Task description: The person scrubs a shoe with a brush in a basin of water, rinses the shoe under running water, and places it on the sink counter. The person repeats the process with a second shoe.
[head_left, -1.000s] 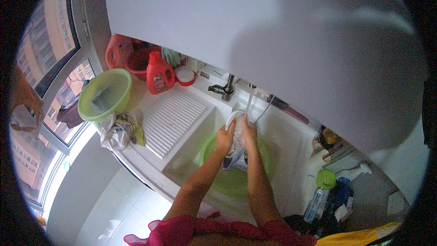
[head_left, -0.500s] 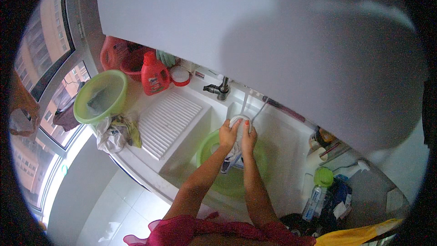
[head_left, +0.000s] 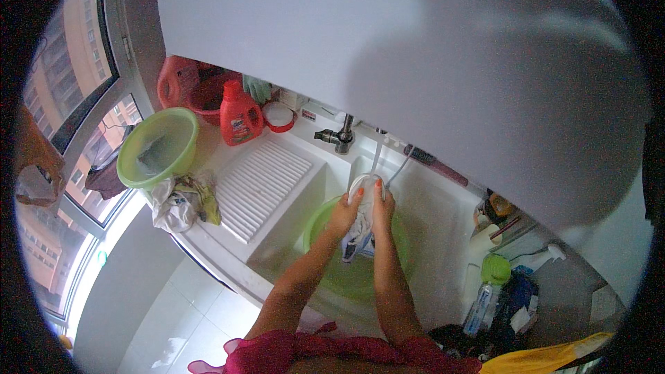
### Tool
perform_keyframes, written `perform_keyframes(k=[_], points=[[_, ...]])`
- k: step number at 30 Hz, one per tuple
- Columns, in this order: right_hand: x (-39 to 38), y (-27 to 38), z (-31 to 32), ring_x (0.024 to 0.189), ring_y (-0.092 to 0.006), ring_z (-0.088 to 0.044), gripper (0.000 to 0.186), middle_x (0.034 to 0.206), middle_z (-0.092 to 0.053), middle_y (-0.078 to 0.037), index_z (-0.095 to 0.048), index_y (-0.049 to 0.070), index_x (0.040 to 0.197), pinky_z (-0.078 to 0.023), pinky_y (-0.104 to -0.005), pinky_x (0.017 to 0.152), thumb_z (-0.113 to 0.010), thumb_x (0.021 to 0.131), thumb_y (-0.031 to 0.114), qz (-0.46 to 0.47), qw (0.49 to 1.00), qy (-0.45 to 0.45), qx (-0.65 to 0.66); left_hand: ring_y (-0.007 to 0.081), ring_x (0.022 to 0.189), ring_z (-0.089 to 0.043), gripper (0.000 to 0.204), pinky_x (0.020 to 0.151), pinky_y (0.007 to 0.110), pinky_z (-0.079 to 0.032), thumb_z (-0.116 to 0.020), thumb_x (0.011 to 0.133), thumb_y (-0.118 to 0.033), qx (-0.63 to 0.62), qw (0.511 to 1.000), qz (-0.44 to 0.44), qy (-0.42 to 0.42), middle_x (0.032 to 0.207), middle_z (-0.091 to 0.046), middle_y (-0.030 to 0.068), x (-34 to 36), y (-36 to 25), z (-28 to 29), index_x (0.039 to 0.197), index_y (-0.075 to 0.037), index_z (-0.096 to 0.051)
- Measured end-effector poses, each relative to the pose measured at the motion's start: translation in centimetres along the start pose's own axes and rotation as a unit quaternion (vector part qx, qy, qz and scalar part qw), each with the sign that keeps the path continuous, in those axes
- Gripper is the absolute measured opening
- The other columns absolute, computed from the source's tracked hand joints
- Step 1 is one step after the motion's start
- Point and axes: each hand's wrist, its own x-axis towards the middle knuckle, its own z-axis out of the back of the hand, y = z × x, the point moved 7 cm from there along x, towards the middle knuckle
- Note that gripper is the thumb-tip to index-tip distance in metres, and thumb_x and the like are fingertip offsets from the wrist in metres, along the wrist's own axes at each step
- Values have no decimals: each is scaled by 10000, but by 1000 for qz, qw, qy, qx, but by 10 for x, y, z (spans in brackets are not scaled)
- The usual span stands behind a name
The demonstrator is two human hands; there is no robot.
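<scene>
My left hand (head_left: 344,213) and my right hand (head_left: 383,206) are closed on a white-and-blue item (head_left: 360,227), possibly cloth or a shoe; its exact kind is unclear. It has a pale rounded top and hangs into a light green basin (head_left: 322,270) inside the white sink (head_left: 440,235). A thin water stream (head_left: 377,152) falls onto its top between my thumbs. Behind and to the left stands a dark metal faucet (head_left: 341,137).
A ribbed washboard (head_left: 260,183), crumpled cloths (head_left: 183,204), a green basin (head_left: 159,145) and red jug (head_left: 237,118) lie left, beside a window (head_left: 104,180). Bottles and a green-lidded container (head_left: 496,269) crowd the right. A white cabinet (head_left: 291,21) overhangs the sink.
Both hands and the held item have moved a little lower since a second ago, with the thumbs shifting on its top. The view has swayed slightly; my grip remains closed.
</scene>
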Motion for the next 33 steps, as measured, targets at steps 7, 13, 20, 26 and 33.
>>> perform_keyframes(k=[7,13,20,26,33], points=[[-6,1,-7,979,-289,-524,630,1063,-553,-203,-521,-44,1104,-397,-358,843,-502,808,512,-36,999,11,-1,230,776,-563,575,702,331,-436,-522,811,-488,85,993,-50,-57,794,-598,202,29,36,-1,966,65,-562],[-32,-23,-14,1065,-275,-469,612,1184,-483,-163,-386,-23,1232,-342,-326,916,-512,833,424,-62,981,181,38,228,699,-561,574,649,353,-450,-570,787,-469,-156,979,39,-128,841,-596,170,35,43,3,949,81,-554],[-32,-50,-4,1018,-264,-497,542,1097,-534,-164,-480,-24,1131,-361,-325,882,-488,847,437,-2,986,160,-54,219,807,-563,578,702,371,-482,-535,811,-478,-417,901,76,-90,907,-570,107,41,30,7,1063,40,-489],[-35,-48,-8,967,-268,-527,560,1022,-564,-185,-512,-46,1071,-383,-330,853,-468,847,466,25,992,105,-65,238,832,-565,580,732,390,-480,-530,810,-485,-536,841,60,-32,970,-561,113,62,73,9,1110,7,-459],[-7,-107,14,787,-398,-561,522,839,-595,-236,-562,-60,954,-435,-408,727,-489,830,443,34,956,-94,-277,236,844,-558,594,752,403,-467,-583,790,-450,-471,873,118,34,964,-565,120,26,29,-10,1140,0,-419]])
